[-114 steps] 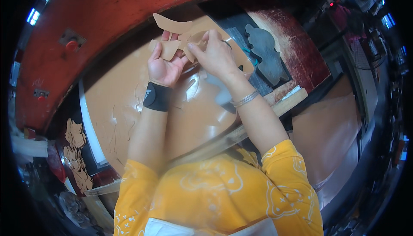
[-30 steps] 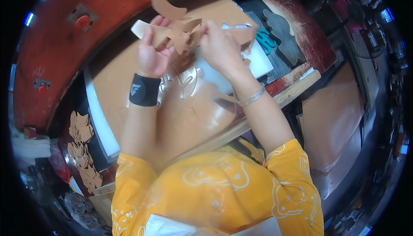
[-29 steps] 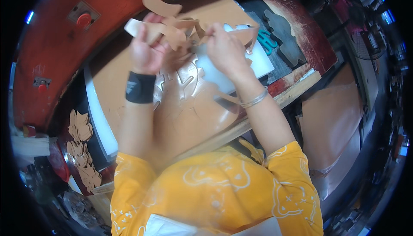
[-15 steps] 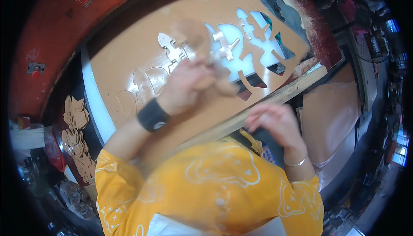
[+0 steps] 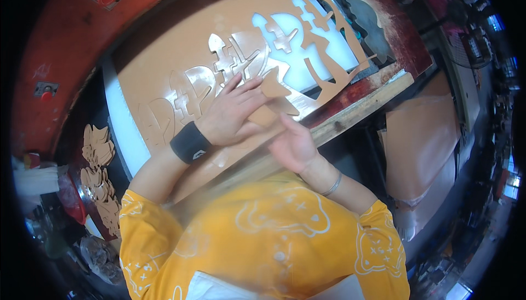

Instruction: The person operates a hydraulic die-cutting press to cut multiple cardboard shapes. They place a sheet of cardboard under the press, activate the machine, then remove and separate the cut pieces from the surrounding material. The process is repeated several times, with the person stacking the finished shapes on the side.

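Note:
My left hand (image 5: 233,111), with a black wristband, is over the tan sheet (image 5: 164,53), its fingers stretched out and slightly spread. A tan cut-out piece (image 5: 264,116) shows beside its thumb and index finger; whether the hand bears on it I cannot tell. My right hand (image 5: 295,145), with a thin bracelet, is at the near edge, just right of that piece. Its thumb points up, apart from the slightly blurred fingers, and nothing shows in it. Beyond my left fingers, a shiny metal cutting die (image 5: 218,53) lies on the sheet among cut outlines.
White board (image 5: 312,73) shows through openings at the sheet's right part. A wooden bar (image 5: 350,118) runs along the near edge. Tan cut-outs (image 5: 98,144) are stacked at left; brown sheets (image 5: 422,141) stand at right. A red machine (image 5: 60,32) with red buttons borders the far left.
My left hand has flattened and its fingers have stretched out. My right hand has moved left, close to it. The sheet's right part has shifted slightly leftward and away from me.

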`<state>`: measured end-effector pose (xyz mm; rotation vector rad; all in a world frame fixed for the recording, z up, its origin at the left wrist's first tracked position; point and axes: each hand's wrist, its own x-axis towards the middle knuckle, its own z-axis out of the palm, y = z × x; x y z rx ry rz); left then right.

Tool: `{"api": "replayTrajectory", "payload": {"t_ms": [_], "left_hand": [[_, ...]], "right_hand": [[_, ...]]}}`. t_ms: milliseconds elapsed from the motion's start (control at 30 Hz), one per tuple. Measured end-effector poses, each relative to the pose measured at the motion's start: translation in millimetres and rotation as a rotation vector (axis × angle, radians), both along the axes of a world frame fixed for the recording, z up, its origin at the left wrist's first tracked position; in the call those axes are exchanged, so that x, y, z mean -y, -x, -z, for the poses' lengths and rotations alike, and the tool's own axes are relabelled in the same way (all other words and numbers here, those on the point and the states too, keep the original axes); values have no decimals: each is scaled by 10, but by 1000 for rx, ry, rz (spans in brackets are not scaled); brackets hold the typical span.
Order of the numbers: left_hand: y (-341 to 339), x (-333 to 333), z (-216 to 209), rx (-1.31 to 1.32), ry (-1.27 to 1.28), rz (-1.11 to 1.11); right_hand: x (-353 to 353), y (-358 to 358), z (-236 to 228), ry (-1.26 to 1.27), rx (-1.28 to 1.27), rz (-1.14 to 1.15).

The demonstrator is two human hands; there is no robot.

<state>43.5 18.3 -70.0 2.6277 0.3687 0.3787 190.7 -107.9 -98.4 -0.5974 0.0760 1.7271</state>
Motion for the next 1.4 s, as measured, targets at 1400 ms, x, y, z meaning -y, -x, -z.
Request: {"api": "replayTrajectory", "payload": {"t_ms": [1400], "left_hand": [[-39, -573, -12, 363, 811, -323]], "right_hand": [[-94, -303, -72, -162, 1105, -351]]}}
